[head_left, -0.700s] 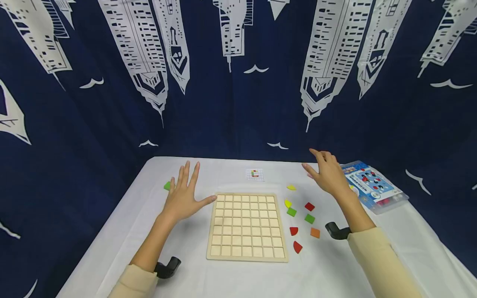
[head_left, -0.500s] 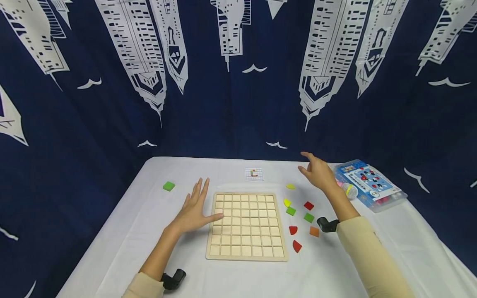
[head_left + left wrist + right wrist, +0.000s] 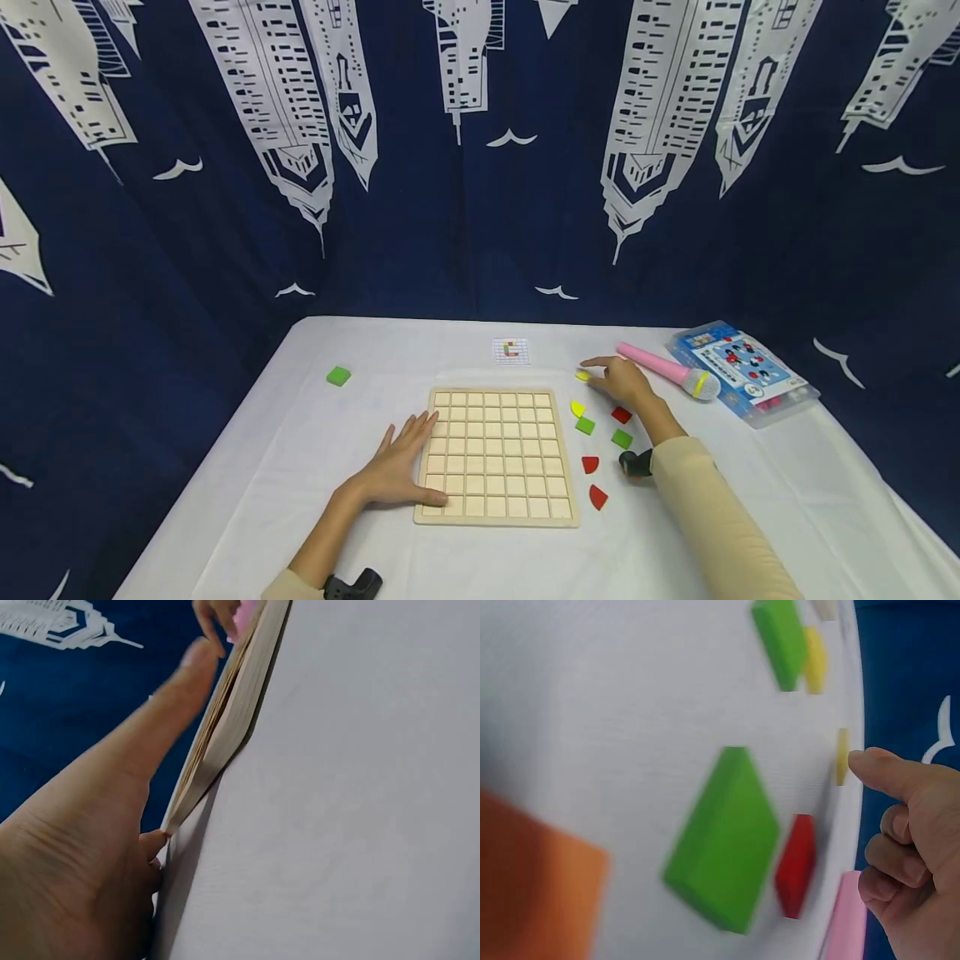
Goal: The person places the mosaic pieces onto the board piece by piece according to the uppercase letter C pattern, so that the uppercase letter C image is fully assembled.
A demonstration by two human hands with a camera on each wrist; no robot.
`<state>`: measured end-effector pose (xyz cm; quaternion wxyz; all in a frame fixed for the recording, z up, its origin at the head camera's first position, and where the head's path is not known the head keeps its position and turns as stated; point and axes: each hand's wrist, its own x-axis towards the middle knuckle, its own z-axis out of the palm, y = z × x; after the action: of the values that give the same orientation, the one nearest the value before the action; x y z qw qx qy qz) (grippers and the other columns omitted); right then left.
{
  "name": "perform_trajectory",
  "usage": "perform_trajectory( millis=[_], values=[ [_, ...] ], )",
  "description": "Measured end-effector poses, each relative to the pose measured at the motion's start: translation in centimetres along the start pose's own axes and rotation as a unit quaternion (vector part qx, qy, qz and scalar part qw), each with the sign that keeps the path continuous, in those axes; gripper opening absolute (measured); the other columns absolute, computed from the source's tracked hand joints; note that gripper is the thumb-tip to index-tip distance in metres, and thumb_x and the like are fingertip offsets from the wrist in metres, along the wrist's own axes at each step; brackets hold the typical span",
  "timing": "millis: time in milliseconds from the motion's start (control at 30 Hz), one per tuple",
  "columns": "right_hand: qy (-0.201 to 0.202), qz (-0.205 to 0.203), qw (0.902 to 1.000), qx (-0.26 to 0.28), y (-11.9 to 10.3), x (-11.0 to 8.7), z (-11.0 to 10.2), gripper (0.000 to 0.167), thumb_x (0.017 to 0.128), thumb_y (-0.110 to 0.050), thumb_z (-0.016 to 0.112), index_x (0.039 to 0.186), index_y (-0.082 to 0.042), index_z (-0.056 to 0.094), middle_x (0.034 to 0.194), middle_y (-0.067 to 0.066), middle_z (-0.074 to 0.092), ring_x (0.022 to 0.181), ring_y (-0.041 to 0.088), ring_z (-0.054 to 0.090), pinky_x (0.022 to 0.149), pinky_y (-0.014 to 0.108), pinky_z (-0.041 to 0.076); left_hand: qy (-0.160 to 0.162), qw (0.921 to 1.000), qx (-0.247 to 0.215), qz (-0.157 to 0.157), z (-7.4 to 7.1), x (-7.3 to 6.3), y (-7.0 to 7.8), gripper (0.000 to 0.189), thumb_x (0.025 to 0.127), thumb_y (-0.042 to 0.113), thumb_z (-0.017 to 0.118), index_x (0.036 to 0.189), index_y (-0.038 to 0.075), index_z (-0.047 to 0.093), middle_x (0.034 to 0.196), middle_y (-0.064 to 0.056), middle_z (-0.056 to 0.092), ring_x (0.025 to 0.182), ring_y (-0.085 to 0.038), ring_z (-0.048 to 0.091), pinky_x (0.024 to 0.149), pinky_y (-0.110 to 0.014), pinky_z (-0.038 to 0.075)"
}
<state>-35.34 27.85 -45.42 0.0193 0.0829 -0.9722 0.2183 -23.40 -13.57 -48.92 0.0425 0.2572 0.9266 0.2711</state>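
A wooden grid board (image 3: 495,454) with bare squares lies on the white table. My left hand (image 3: 401,471) rests flat against its left edge, fingers straight; in the left wrist view the thumb (image 3: 150,735) lies along the board's edge (image 3: 229,724). My right hand (image 3: 618,382) is beyond the board's right side. One fingertip (image 3: 881,766) touches a small yellow piece (image 3: 583,376) (image 3: 842,756), and the other fingers curl. Right of the board lie a yellow piece (image 3: 577,408), green pieces (image 3: 586,426) (image 3: 622,438) and red pieces (image 3: 622,414) (image 3: 591,464) (image 3: 597,497).
A pink toy microphone (image 3: 667,369) and a blue boxed set (image 3: 738,362) lie at the far right. A small pattern card (image 3: 512,350) sits behind the board, and a lone green piece (image 3: 339,376) lies far left. An orange piece (image 3: 532,885) shows under my right wrist.
Both hands came down and nearer. The left slid back onto the board's left edge. The right dropped from the microphone area to the yellow piece, uncovering the pink microphone.
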Motion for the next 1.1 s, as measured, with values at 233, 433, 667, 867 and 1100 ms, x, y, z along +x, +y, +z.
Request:
perform_trajectory(
  millis=[233, 433, 667, 867, 1100],
  values=[
    [0.007, 0.027, 0.9996, -0.006, 0.6, -0.2, 0.8, 0.025, 0.089, -0.019, 0.062, 0.113, -0.015, 0.068, 0.088, 0.012, 0.062, 0.066, 0.020, 0.048, 0.054, 0.030, 0.039, -0.001, 0.9995, 0.025, 0.022, 0.3, -0.3, -0.2, 0.116, 0.058, 0.071, 0.069, 0.146, 0.008, 0.027, 0.152, -0.017, 0.006, 0.138, -0.036, 0.005, 0.108, -0.057, -0.005],
    [0.032, 0.044, 0.9985, -0.010, 0.6, -0.2, 0.7, 0.025, 0.085, -0.023, 0.067, 0.107, -0.011, 0.068, 0.090, 0.013, 0.064, 0.071, 0.022, 0.051, 0.057, 0.032, 0.040, 0.004, 0.9993, 0.032, 0.019, 0.2, -0.4, -0.2, 0.115, 0.057, 0.072, 0.069, 0.144, 0.008, 0.030, 0.152, -0.017, 0.006, 0.139, -0.035, 0.006, 0.108, -0.057, -0.005],
    [0.043, 0.061, 0.9967, -0.034, 0.6, -0.3, 0.3, 0.030, 0.084, -0.035, 0.067, 0.101, -0.009, 0.066, 0.081, 0.009, 0.062, 0.063, 0.021, 0.048, 0.050, 0.029, 0.036, 0.007, 0.9992, 0.034, 0.018, 0.2, -0.5, -0.4, 0.115, 0.057, 0.073, 0.068, 0.144, 0.009, 0.031, 0.153, -0.016, 0.008, 0.139, -0.033, 0.006, 0.109, -0.056, -0.004],
    [0.029, -0.001, 0.9995, -0.010, 1.0, -0.3, 0.0, 0.026, 0.087, -0.012, 0.063, 0.113, -0.011, 0.066, 0.070, 0.006, 0.053, 0.058, 0.018, 0.043, 0.049, 0.027, 0.035, 0.012, 0.9992, 0.034, 0.019, 0.5, -0.4, -0.7, 0.115, 0.056, 0.074, 0.068, 0.145, 0.010, 0.030, 0.153, -0.015, 0.008, 0.139, -0.032, 0.007, 0.110, -0.053, -0.001],
    [-0.023, -0.004, 0.9994, 0.026, 1.1, -0.4, -0.3, 0.027, 0.084, -0.003, 0.063, 0.110, -0.010, 0.069, 0.068, 0.005, 0.046, 0.063, 0.019, 0.040, 0.052, 0.027, 0.034, 0.027, 0.9991, 0.030, 0.016, 0.5, -0.6, -0.8, 0.116, 0.056, 0.073, 0.068, 0.144, 0.007, 0.031, 0.153, -0.014, 0.012, 0.139, -0.030, 0.009, 0.112, -0.048, 0.009]
  ],
)
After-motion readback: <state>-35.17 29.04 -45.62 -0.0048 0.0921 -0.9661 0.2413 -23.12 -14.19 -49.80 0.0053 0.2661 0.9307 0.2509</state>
